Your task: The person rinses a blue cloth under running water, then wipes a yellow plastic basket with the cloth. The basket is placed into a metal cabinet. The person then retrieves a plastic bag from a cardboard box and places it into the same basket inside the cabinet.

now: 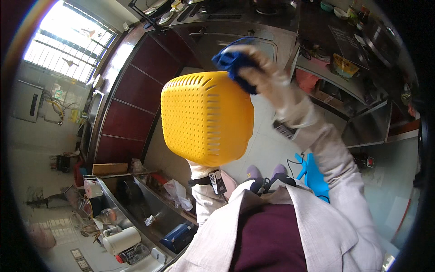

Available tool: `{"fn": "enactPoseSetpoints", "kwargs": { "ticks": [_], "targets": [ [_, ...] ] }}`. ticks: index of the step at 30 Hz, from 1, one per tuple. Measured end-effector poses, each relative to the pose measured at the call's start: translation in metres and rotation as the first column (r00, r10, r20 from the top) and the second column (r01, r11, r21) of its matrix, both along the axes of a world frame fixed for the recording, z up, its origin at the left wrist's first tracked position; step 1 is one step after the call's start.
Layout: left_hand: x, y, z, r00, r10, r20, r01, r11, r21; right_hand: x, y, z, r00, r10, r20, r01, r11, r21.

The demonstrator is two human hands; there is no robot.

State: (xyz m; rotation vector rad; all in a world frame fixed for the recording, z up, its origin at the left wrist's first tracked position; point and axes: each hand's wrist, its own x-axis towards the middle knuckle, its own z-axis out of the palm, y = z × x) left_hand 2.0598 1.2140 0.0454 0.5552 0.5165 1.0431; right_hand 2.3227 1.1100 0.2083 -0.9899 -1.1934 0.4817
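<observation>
A yellow plastic basket [206, 120] with a dotted base and slotted edges is held in the air in front of me, its underside turned toward the left. My left hand [196, 169] supports it from below; the basket covers its fingers, and only the wrist end shows. In my right hand [260, 70] is a bunched dark blue cloth [235, 68], at the basket's upper right edge. The hand is slightly blurred, and I cannot tell whether the cloth touches the basket.
Dark red cabinets [138, 88] line the left, with a sink [94, 106] in their counter. A stove [213, 16] stands ahead. Open shelves [331, 84] hold bags at the right. A bright blue plastic object [315, 177] is beside my feet. Lower left, a shelf unit holds a white kettle [121, 240].
</observation>
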Motion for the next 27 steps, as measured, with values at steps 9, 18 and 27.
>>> {"fn": "enactPoseSetpoints", "kwargs": {
  "ticks": [9, 18, 27],
  "targets": [
    [-0.022, 0.015, -0.022, 0.955, 0.192, -0.224, -0.162, 0.976, 0.145, -0.106, -0.024, -0.091, 0.856, -0.203, 0.476, 0.132, 0.975, 0.179],
    [-0.017, 0.028, -0.024, 0.856, 0.146, 0.497, 0.041, 0.938, -0.345, -0.012, -0.062, -0.086, 0.791, -0.554, 0.259, 0.612, 0.704, -0.361],
    [0.045, -0.032, 0.048, 0.921, 0.198, 0.335, -0.022, 0.887, -0.462, -0.043, -0.011, -0.038, 0.959, -0.281, 0.044, 0.283, 0.958, -0.049]
  ]
}}
